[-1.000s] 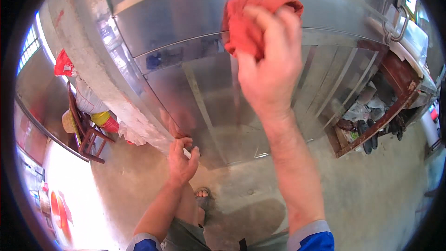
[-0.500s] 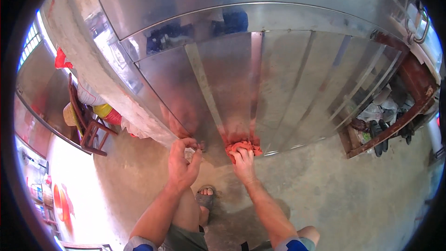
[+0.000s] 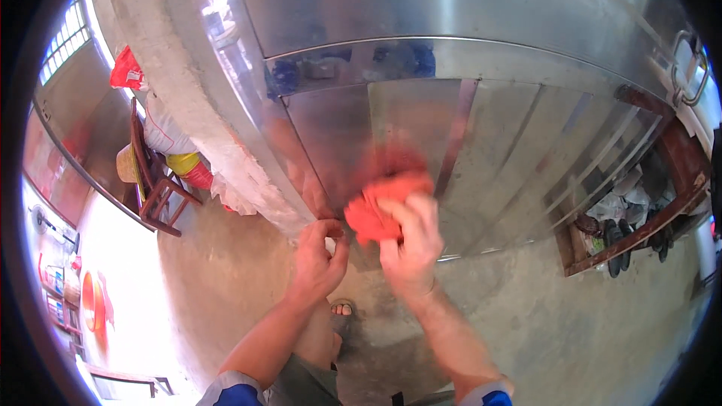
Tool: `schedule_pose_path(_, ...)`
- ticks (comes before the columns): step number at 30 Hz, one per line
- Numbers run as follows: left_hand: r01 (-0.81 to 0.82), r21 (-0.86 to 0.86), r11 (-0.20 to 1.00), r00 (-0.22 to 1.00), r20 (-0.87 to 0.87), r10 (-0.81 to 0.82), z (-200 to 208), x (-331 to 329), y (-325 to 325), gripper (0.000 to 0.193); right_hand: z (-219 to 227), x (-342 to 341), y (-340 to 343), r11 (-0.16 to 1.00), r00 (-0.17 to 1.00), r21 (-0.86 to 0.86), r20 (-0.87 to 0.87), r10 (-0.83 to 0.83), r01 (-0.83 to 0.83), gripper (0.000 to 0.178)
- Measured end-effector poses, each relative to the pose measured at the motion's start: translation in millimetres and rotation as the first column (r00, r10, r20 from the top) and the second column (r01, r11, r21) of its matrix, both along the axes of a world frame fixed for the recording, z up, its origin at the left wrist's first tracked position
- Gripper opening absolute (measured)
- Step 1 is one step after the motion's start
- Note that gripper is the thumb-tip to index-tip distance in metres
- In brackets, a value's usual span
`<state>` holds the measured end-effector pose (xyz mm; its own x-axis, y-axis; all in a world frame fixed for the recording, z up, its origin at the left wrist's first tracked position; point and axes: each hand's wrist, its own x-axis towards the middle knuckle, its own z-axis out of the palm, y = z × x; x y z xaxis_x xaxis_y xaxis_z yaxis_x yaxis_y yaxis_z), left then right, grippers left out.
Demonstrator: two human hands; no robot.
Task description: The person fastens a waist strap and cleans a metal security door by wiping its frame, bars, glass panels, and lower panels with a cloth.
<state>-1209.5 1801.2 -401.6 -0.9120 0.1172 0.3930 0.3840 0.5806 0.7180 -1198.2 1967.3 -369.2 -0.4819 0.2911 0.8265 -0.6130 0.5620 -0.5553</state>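
A bunched red cloth (image 3: 376, 207) is in my right hand (image 3: 412, 248), whose fingers are closed over it. It lies against the lower left part of a shiny stainless-steel door (image 3: 410, 113), where its red reflection shows; hand and cloth are blurred by motion. My left hand (image 3: 320, 259) is beside the door's lower left corner, near the foot of the rough wall edge. Its fingers are curled in toward the thumb, and what they hold, if anything, is hidden.
A rough plastered wall edge (image 3: 199, 116) borders the door on the left. Beyond it stand a wooden chair (image 3: 162, 207) and bags. At right, a brown wooden rack (image 3: 628, 237) holds shoes and plastic bags. A metal handle (image 3: 696, 75) is at upper right. My sandalled foot (image 3: 341, 316) is below.
My right hand has moved the red cloth up and left across the door panel, closer to my left hand. The view has shifted, and my left hand stays by the door's lower corner.
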Motion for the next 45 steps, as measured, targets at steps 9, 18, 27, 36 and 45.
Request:
schedule_pose_path(9,0.014,0.248,0.969,0.996,0.080,-0.035,-8,-6,-9,0.019,147,-64,1,0.937,0.806,0.286,-0.592,0.006,0.203,0.044)
schedule_pose_path(18,-0.106,0.479,0.871,0.982,0.191,0.014,4,4,-20,0.016,-124,-22,2,0.827,0.994,0.562,-0.101,0.045,0.020,0.027)
schedule_pose_path(27,-0.046,0.387,0.921,0.967,0.247,-0.056,18,12,-23,0.013,-275,-3,-4,0.798,0.972,0.572,0.224,0.072,-0.191,0.031)
schedule_pose_path(36,-0.042,0.293,0.955,0.944,0.325,-0.059,30,22,-18,0.009,-410,13,-27,0.895,0.789,0.425,0.593,-0.160,-0.138,0.022)
schedule_pose_path(45,0.022,0.275,0.961,0.929,0.349,-0.121,20,15,-16,0.009,-404,-6,-3,0.068,0.766,-0.853,0.498,0.407,0.518,0.023)
